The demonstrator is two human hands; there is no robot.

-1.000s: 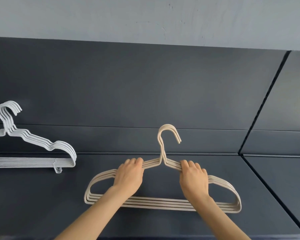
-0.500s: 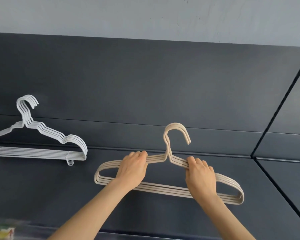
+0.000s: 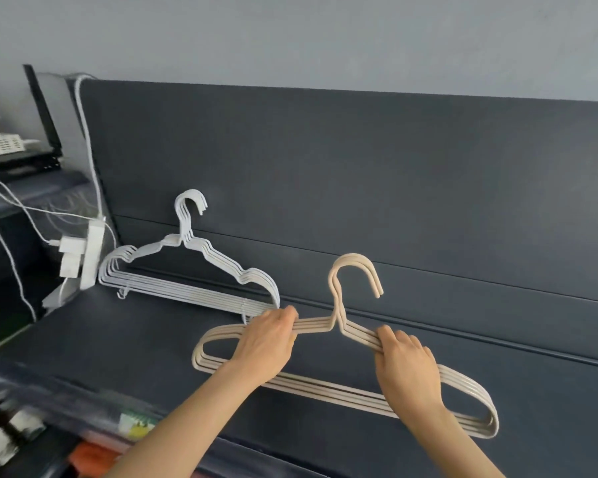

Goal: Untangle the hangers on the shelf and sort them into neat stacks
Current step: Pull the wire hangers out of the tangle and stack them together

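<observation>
Beige bars fill the curled fingers (image 3: 289, 317) of both hands. The left hand (image 3: 266, 343) wraps the left shoulder of the beige hangers (image 3: 325, 386) just beside the neck, and the right hand (image 3: 408, 370) is closed round the right shoulder in the same way. The bundle sits nested, hooks together and pointing right, low over the dark shelf (image 3: 135, 339). I cannot tell whether its bottom bars rest on the shelf.

Just beside the left knuckles is the right tip of the white hangers (image 3: 187, 293), which lean stacked against the back panel (image 3: 325, 184).

Trouble would most likely come from that closeness. If the beige bundle goes down further left, its shoulder could hook the white tip and lock the two stacks together again. Releasing unevenly may let the beige bars fan apart. A hard nudge could also push the white stack towards the power strip (image 3: 92, 257) and its cables.
</observation>
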